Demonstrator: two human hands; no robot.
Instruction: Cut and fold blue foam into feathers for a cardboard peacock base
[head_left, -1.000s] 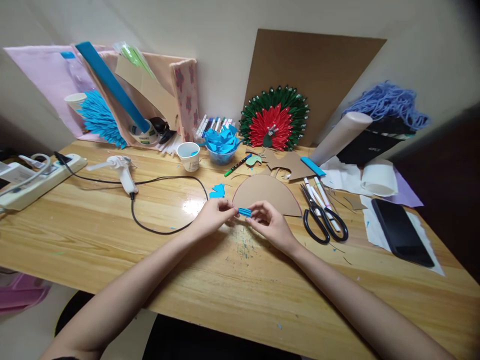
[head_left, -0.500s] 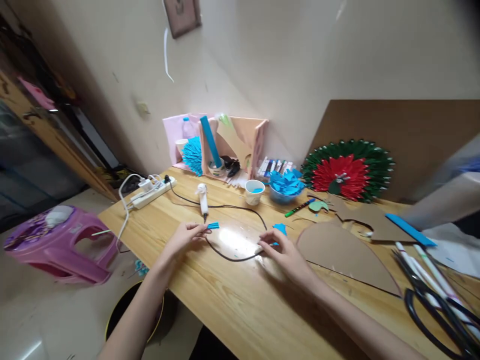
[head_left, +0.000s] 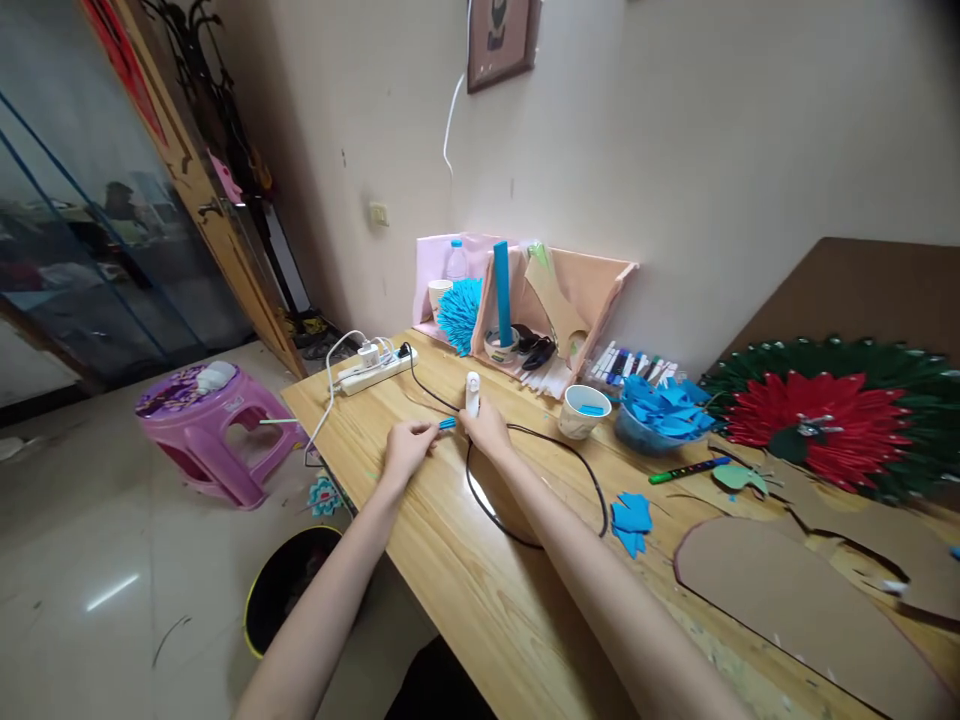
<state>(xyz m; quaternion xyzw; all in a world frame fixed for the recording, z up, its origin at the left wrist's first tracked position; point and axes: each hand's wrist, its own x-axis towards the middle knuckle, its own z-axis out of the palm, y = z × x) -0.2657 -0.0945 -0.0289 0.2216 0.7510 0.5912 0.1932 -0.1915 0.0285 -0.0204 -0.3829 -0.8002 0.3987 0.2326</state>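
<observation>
Right hand [head_left: 487, 432] is closed around a white glue gun [head_left: 472, 388], fingers wrapped low on the body, probably for a firm grip; the lower part is hidden. Left hand [head_left: 409, 448] is pinched nearly closed on one end of a blue folded piece [head_left: 448, 424], leaving the other end exposed toward the gun. The worktop [head_left: 450, 590] carries these items. At near right, a cardboard half-disc [head_left: 795, 590] lies flat, well apart from both hands, presumably to leave working room. At far left, a power strip [head_left: 379, 373] sits near the edge, apparently so the black cord [head_left: 604, 505] has slack. At right, a bowl [head_left: 649, 438] contains loose blue pieces [head_left: 667, 405], likely to prevent scatter. Just left of it stands a paper cup [head_left: 576, 425].
</observation>
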